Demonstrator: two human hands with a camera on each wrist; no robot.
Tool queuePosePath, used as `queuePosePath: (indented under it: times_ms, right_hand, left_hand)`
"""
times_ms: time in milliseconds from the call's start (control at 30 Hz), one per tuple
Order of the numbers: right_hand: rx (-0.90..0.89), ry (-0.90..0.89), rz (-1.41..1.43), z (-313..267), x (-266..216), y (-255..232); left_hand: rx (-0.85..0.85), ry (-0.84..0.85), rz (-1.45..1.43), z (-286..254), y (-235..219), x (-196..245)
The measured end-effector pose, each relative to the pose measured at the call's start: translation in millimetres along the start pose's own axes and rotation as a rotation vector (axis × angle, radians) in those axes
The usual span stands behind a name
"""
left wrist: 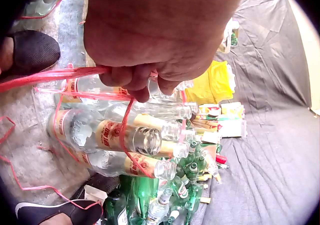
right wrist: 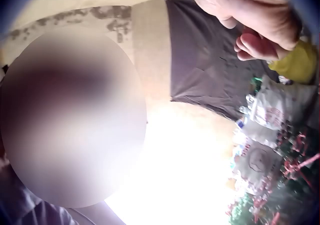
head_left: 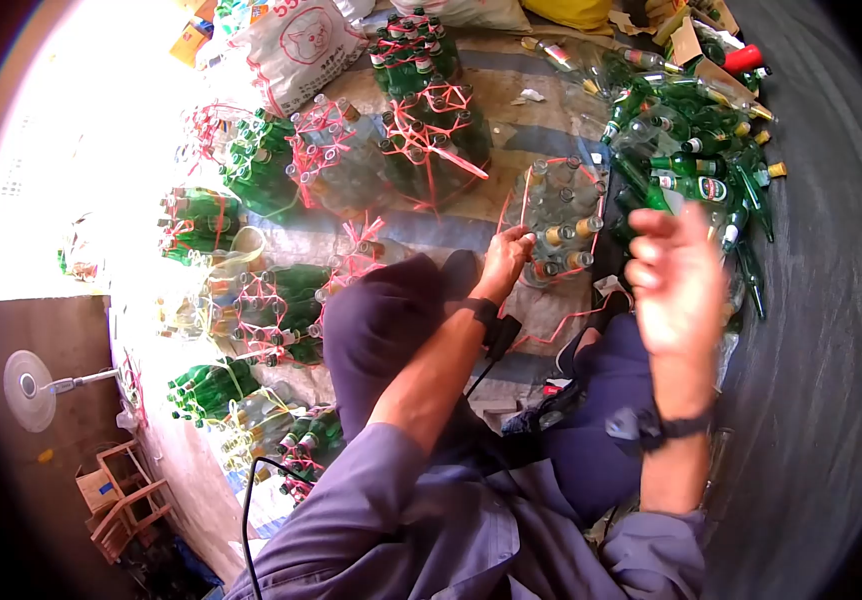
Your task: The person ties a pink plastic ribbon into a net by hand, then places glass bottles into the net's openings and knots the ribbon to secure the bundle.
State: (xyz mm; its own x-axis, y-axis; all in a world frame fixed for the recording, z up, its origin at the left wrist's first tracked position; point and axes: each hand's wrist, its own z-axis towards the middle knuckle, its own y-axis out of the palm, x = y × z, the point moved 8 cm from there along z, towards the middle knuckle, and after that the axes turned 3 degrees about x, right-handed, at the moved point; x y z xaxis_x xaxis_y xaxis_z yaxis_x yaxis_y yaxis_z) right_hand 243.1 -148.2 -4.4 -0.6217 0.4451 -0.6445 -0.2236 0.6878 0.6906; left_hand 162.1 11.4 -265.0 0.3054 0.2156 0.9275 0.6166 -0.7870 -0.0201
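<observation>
Thin pink plastic string (left wrist: 60,76) is held in the curled fingers of my left hand (head_left: 503,265), just over a bundle of clear glass bottles (left wrist: 85,130). The string loops around the standing bottles, and some carry red and cream labels. In the left wrist view my left hand (left wrist: 160,45) covers part of the bottle necks. My right hand (head_left: 681,285) is raised to the right of the bundle, blurred, with its fingers loosely bent. Nothing shows between the fingers of the right hand (right wrist: 255,25) in the right wrist view.
Loose green and clear bottles (head_left: 696,150) lie heaped at the far right beside dark sheeting (head_left: 811,400). Tied bottle bundles (head_left: 286,300) stand on the left. A printed white sack (head_left: 301,50) is behind them; a fan (head_left: 31,390) stands at far left.
</observation>
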Motion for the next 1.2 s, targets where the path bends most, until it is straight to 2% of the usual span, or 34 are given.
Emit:
queuePosePath:
  times_ms: [100,133,200,267,333,433,633,733,833,900,967,1033,1067,1133,1167,1200]
  right_hand:
    - [0.302,0.18,-0.179,26.5,89.1,-74.4]
    - [0.347,0.23,-0.212,31.1,115.1,-94.3]
    - [0.368,0.383,-0.327,37.8,157.9,-120.5]
    - [0.425,0.427,-0.475,39.8,175.8,-135.3]
    - [0.37,0.494,-0.553,45.4,194.9,-159.9]
    - [0.356,0.47,-0.621,48.8,201.9,-175.3]
    - [0.381,0.387,-0.529,47.7,215.5,-177.1]
    - [0.422,0.416,-0.541,40.8,222.7,-181.6]
    - [0.367,0.488,-0.508,39.1,243.9,-183.7]
    - [0.242,0.559,-0.308,35.4,254.8,-158.3]
    - [0.244,0.585,-0.241,29.0,255.3,-139.8]
    - [0.217,0.521,-0.105,28.9,253.2,-123.7]
    - [0.219,0.52,-0.102,30.4,258.0,-132.2]
    - [0.044,0.061,-0.669,46.2,239.5,-143.8]
    - [0.047,0.062,-0.667,45.2,238.7,-141.3]
    - [0.223,0.147,-0.643,42.4,241.1,-152.8]
  left_hand:
    - [0.034,-0.005,-0.034,-9.8,0.5,13.2]
    - [0.009,0.006,-0.003,-7.0,0.1,9.0]
    - [-0.004,-0.015,-0.028,-10.2,-0.1,6.3]
    - [-0.004,-0.019,-0.062,-7.4,3.2,8.5]
    - [0.004,-0.039,-0.066,-4.9,2.1,2.4]
    - [-0.003,-0.046,-0.056,-8.2,0.7,5.5]
    - [0.012,-0.069,-0.039,-8.6,-0.4,7.1]
    - [0.02,-0.098,-0.041,-6.1,0.1,-0.9]
    - [0.015,-0.138,-0.075,-5.4,0.6,-3.5]
    - [-0.006,-0.143,-0.078,-5.6,2.2,-5.7]
    - [0.033,-0.111,-0.118,-4.3,0.1,-6.5]
    - [0.034,-0.113,-0.104,-1.9,-0.4,-9.5]
    - [0.035,-0.113,-0.096,-0.8,0.2,-10.1]
    - [0.027,-0.159,-0.125,-2.3,1.0,-9.2]
    - [0.023,-0.204,-0.157,-3.4,2.0,-11.5]
    - [0.021,-0.206,-0.154,-3.9,2.7,-10.8]
